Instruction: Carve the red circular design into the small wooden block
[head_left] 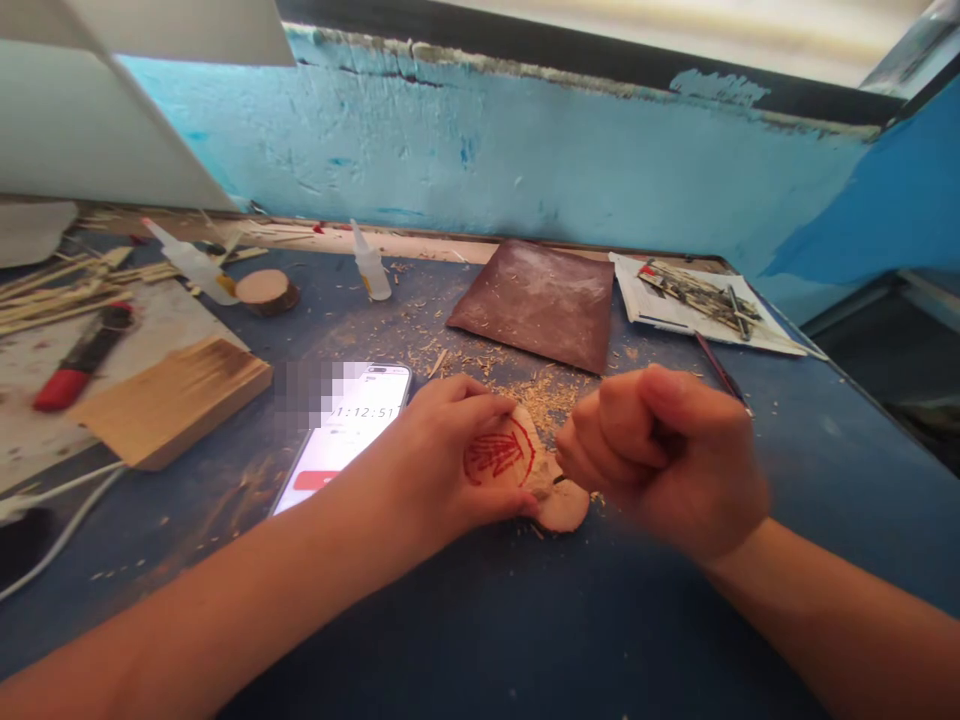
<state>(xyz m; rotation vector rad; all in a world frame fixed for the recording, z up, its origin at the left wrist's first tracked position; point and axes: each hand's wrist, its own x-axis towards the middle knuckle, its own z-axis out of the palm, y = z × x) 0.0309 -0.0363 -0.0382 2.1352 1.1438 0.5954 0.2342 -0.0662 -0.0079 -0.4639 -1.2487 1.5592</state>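
My left hand (442, 465) grips a pale carved piece of wood (553, 495) between thumb and fingers, holding it down near the table surface. A red circle with red leaf-like lines (499, 450) marks its flat face, and a rounded part sticks out to the lower right. Closed in a fist just right of it is my right hand (664, 450). A thin dark tip of a carving tool (559, 479) pokes out below that fist, at the wood; the rest is hidden in my hand. Wood shavings (544, 390) lie scattered around the piece.
A lit phone (349, 425) lies beside my left forearm. Behind are sandpaper (540, 300), a glue bottle (370, 265) and a round wood slice (266, 292). On the left are a wood block (176, 400) and a red-black knife (86, 355); a pencil (721, 372) lies right.
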